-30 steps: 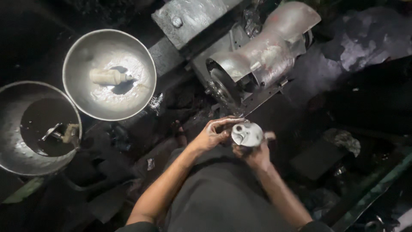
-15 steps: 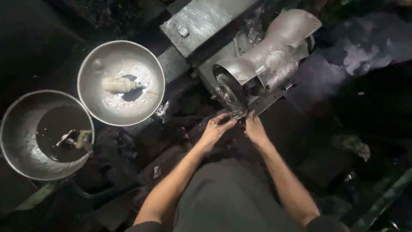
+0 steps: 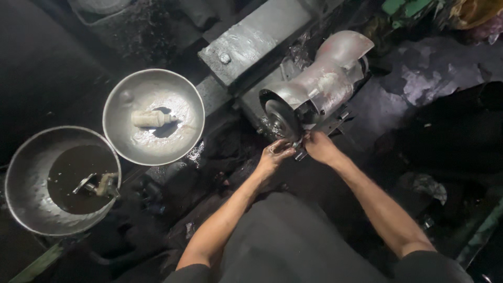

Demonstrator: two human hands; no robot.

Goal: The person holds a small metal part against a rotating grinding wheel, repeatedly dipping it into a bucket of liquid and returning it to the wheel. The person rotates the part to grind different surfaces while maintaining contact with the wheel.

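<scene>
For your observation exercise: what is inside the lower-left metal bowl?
The lower-left bowl holds a dark liquid pool with a small pale tool lying in it. What lies beneath the liquid is hidden.

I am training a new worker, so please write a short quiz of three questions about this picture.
1. True or false: both hands, left hand and right hand, are at the grinding wheel.
2. Which bowl holds dark liquid? A) far-left bowl B) middle bowl
3. What lies in the middle bowl?

Key: 1 true. 2 A. 3 a pale metal part on whitish residue.
</scene>
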